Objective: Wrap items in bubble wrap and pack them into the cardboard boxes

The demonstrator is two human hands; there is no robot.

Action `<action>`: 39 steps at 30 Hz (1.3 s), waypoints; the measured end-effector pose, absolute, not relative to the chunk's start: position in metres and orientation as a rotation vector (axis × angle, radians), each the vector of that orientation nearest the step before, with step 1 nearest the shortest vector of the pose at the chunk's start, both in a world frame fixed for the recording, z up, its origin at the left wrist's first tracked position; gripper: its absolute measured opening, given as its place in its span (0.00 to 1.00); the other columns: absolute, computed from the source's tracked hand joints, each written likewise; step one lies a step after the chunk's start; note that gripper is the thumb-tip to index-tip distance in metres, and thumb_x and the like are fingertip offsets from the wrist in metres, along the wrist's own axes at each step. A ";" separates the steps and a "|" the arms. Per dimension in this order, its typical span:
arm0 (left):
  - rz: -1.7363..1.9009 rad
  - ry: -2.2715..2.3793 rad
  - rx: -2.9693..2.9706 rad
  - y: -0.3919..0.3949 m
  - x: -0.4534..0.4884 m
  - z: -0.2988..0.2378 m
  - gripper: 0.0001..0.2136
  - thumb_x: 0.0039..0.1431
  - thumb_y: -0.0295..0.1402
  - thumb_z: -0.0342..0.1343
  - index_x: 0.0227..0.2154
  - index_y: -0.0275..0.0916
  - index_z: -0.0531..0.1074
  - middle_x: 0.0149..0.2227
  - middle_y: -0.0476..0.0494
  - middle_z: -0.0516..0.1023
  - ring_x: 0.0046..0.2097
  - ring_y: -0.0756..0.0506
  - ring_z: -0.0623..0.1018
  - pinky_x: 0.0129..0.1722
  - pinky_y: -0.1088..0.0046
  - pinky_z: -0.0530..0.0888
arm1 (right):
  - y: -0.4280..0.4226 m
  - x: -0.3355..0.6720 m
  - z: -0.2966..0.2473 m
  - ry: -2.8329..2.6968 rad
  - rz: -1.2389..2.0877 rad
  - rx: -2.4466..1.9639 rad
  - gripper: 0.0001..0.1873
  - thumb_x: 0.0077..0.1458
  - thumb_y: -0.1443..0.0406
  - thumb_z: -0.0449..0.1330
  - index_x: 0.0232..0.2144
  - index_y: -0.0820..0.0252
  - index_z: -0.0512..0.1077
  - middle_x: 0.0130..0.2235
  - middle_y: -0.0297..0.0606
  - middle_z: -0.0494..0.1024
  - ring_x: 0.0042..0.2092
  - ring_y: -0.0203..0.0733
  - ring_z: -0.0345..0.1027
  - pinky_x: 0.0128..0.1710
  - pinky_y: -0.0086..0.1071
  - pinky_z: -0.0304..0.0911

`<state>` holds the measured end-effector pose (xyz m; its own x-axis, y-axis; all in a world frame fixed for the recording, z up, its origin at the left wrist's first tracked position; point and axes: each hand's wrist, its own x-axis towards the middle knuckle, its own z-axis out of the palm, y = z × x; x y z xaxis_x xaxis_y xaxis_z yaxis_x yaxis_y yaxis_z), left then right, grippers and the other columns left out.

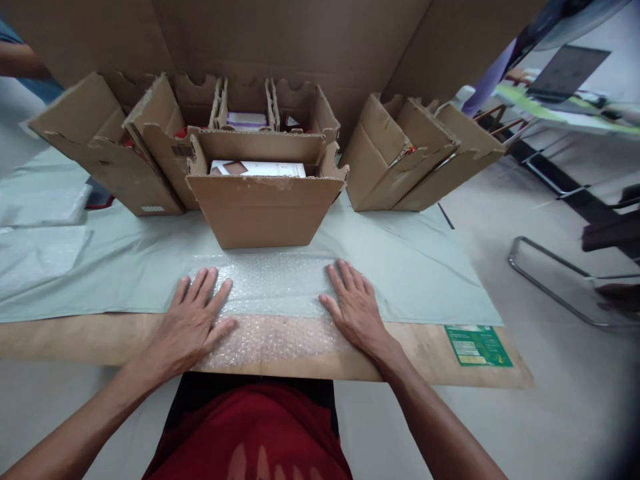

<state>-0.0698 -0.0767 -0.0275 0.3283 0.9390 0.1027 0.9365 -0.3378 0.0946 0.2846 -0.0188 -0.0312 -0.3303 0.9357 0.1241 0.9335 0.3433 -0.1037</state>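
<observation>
A clear sheet of bubble wrap (273, 337) lies flat along the table's front edge, partly over the pale green cloth and partly over bare wood. My left hand (195, 323) rests on its left end, palm down with fingers spread. On the right end lies my right hand (354, 305), also flat with its fingers apart. Neither hand holds anything. Just beyond the sheet stands a brown cardboard box (270, 212) with a white box (260, 169) inside it.
Open cardboard bins stand behind, at the left (115, 157) and the right (385, 157), before a tall cardboard panel (290, 40). Folded bubble wrap (40, 257) lies at the far left. A green label (479, 345) marks the table's right corner. Another person's arm (23, 60) shows upper left.
</observation>
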 end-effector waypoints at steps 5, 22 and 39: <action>0.269 1.730 2.583 -0.084 -0.064 -0.024 0.28 0.71 0.48 0.43 0.68 0.40 0.59 0.74 0.30 0.53 0.74 0.30 0.53 0.70 0.40 0.49 | -0.030 0.279 -0.026 -2.425 -0.021 -1.654 0.31 0.70 0.54 0.49 0.70 0.57 0.57 0.72 0.50 0.58 0.73 0.58 0.50 0.68 0.56 0.48; 0.206 1.321 2.705 -0.115 -0.065 -0.010 0.40 0.56 0.49 0.63 0.69 0.45 0.57 0.72 0.33 0.59 0.72 0.29 0.59 0.69 0.41 0.56 | -0.095 0.333 -0.010 -2.411 0.262 -1.256 0.16 0.66 0.67 0.54 0.48 0.51 0.80 0.59 0.44 0.79 0.64 0.55 0.68 0.57 0.54 0.69; 0.702 1.690 2.191 -0.102 -0.095 0.010 0.13 0.64 0.42 0.51 0.41 0.45 0.80 0.42 0.44 0.86 0.50 0.37 0.83 0.54 0.54 0.78 | -0.099 0.351 0.011 -2.387 0.407 -1.265 0.37 0.61 0.68 0.58 0.69 0.49 0.56 0.69 0.47 0.64 0.69 0.53 0.59 0.64 0.52 0.63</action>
<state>-0.0948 -0.1020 0.0097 0.1952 0.9596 0.2025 0.8204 -0.2729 0.5024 0.3514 -0.0994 0.0113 -0.5062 0.8350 0.2157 0.7163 0.5463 -0.4340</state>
